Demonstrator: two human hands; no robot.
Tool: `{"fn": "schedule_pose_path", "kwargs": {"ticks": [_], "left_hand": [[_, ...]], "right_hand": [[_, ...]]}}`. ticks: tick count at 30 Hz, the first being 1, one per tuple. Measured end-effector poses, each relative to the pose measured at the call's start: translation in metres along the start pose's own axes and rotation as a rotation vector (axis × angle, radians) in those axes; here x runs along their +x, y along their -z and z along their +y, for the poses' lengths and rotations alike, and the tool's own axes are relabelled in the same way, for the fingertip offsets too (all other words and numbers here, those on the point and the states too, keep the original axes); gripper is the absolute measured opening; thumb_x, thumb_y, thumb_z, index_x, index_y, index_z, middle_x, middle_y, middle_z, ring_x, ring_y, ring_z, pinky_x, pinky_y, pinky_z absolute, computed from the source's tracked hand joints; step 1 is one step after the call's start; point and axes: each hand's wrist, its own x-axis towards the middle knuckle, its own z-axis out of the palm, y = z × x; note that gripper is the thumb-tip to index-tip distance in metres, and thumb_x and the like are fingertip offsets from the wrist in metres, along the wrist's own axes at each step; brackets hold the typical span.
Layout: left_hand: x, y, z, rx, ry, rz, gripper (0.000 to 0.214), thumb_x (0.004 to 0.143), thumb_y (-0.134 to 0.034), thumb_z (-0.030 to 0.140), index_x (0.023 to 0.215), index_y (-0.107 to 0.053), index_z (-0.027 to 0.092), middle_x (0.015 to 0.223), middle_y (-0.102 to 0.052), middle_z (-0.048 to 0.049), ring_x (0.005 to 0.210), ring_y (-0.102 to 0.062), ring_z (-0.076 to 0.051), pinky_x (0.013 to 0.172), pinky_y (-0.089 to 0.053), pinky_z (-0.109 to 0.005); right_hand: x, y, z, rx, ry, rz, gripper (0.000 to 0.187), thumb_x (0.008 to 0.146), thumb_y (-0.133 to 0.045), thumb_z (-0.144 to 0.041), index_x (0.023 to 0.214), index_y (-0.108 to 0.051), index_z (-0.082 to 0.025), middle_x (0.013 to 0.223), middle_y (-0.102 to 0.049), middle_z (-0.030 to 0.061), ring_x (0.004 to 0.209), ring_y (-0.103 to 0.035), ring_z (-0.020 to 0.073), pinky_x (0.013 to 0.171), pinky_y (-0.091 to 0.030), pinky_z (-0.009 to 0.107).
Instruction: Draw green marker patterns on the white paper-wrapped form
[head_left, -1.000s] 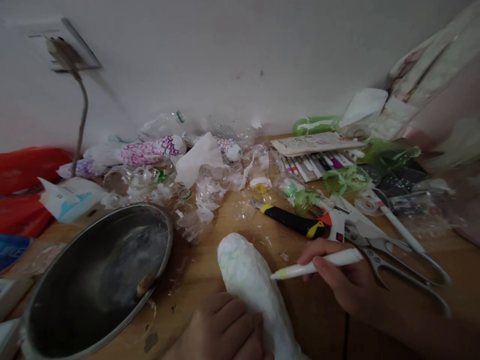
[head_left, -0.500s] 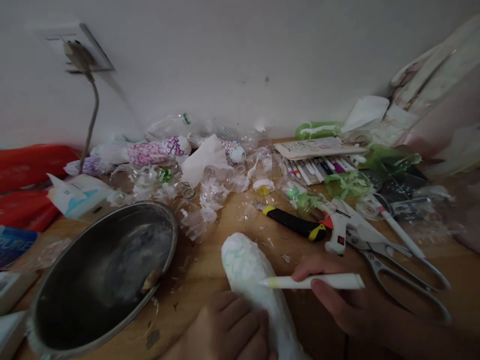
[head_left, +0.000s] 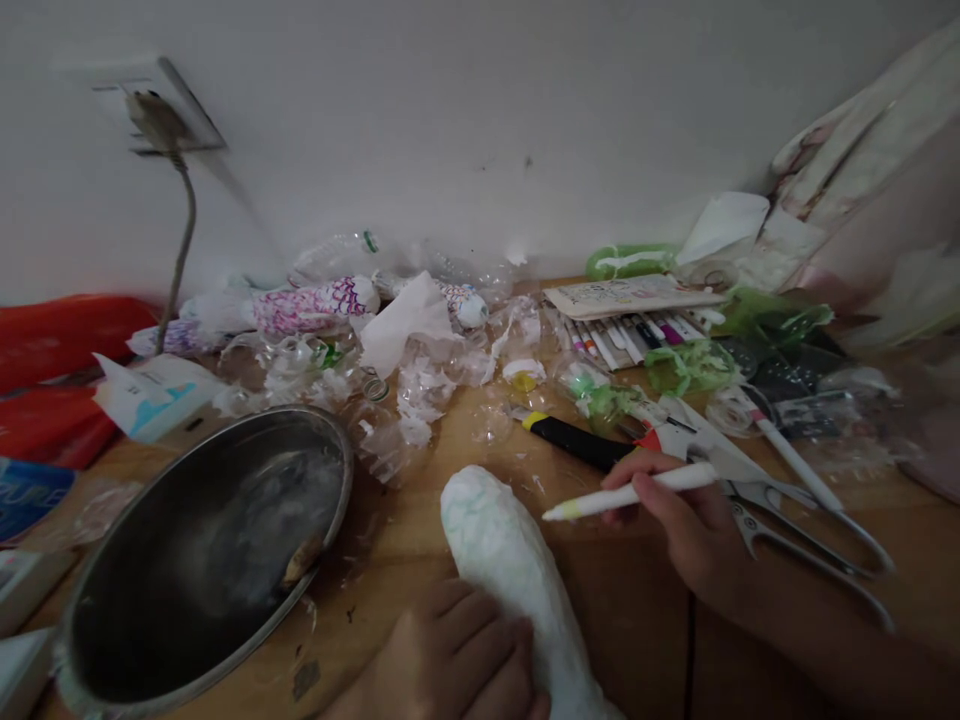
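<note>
A white, paper-covered bottle shape (head_left: 517, 570) with faint green marks near its rounded end lies on the wooden table at the bottom centre. My left hand (head_left: 465, 650) is closed around its left side, with the fingertips partly hidden. In my right hand (head_left: 675, 510) is a white marker pen (head_left: 630, 495) with a yellowish tip end. The tip points left and stands just off the right side of the bottle shape, not touching it. A black and yellow utility knife (head_left: 577, 440) and grey scissors (head_left: 795, 530) lie behind and beside my right hand.
A metal basin (head_left: 202, 550) stands at left, near a tissue pack (head_left: 157, 395). Plastic and paper scraps (head_left: 427, 390) spread along the back, with pattern-painted bottle shapes (head_left: 315, 305) by the wall. A case of markers (head_left: 630, 335) lies at back right. A plugged-in cord (head_left: 184, 240) hangs down the wall.
My right hand has lifted the marker off the white surface and moved it up and slightly right, tilting its back end upward. My left hand stays in place on the bottle shape.
</note>
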Motion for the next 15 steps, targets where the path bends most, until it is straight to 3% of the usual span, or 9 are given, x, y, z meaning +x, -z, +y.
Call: {"fn": "schedule_pose_path", "kwargs": {"ticks": [2,5,7,9,11,15], "left_hand": [[-0.001,0.0,0.001,-0.003,-0.006,-0.002,0.028,0.091,-0.039,0.013,0.074,-0.062,0.012,0.047,-0.057,0.0028,0.039,-0.048,-0.013,0.037,-0.034,-0.029],[-0.004,-0.002,0.001,0.017,-0.015,-0.009,0.03,0.094,-0.037,0.016,0.079,-0.063,0.01,0.047,-0.057,0.0025,0.04,-0.05,-0.013,0.037,-0.034,-0.03],[-0.005,-0.003,0.0,0.028,-0.024,-0.004,0.033,0.096,-0.035,0.018,0.08,-0.063,0.009,0.046,-0.056,0.0025,0.039,-0.049,-0.013,0.037,-0.034,-0.03],[-0.004,-0.004,0.0,0.027,-0.033,-0.009,0.033,0.096,-0.035,0.018,0.081,-0.063,0.008,0.045,-0.056,0.0027,0.038,-0.048,-0.013,0.036,-0.032,-0.03],[-0.002,-0.005,-0.001,0.01,-0.039,-0.021,0.031,0.095,-0.035,0.017,0.083,-0.062,0.008,0.046,-0.056,0.0025,0.038,-0.048,-0.013,0.035,-0.031,-0.03],[0.003,-0.006,-0.002,-0.013,-0.002,-0.021,0.027,0.094,-0.035,0.013,0.087,-0.06,0.008,0.05,-0.058,0.0017,0.041,-0.051,-0.013,0.039,-0.043,-0.027]], "right_hand": [[-0.001,0.002,-0.005,-0.076,0.009,0.001,0.024,0.097,-0.045,-0.035,0.092,-0.064,-0.022,0.069,-0.07,-0.0005,0.06,-0.066,0.0126,0.056,-0.054,0.022],[-0.007,0.0,-0.023,-0.43,0.075,-0.168,0.021,0.095,-0.048,-0.029,0.112,-0.061,-0.027,0.09,-0.075,0.0014,0.078,-0.071,0.0167,0.071,-0.056,0.029],[-0.013,-0.006,-0.034,-0.637,0.125,-0.326,0.02,0.091,-0.052,-0.025,0.108,-0.062,-0.026,0.094,-0.075,0.0021,0.083,-0.072,0.0196,0.07,-0.055,0.03],[-0.019,-0.013,-0.039,-0.68,0.128,-0.44,0.015,0.089,-0.051,-0.023,0.1,-0.062,-0.023,0.084,-0.075,0.0021,0.073,-0.071,0.019,0.06,-0.054,0.028],[-0.026,-0.018,-0.036,-0.633,0.122,-0.442,0.012,0.091,-0.049,-0.025,0.095,-0.06,-0.023,0.078,-0.074,0.0008,0.066,-0.07,0.0174,0.056,-0.053,0.027],[-0.038,-0.018,-0.018,-0.564,0.105,-0.278,0.012,0.092,-0.049,-0.028,0.1,-0.058,-0.028,0.087,-0.075,-0.0014,0.077,-0.073,0.017,0.065,-0.058,0.024]]}}
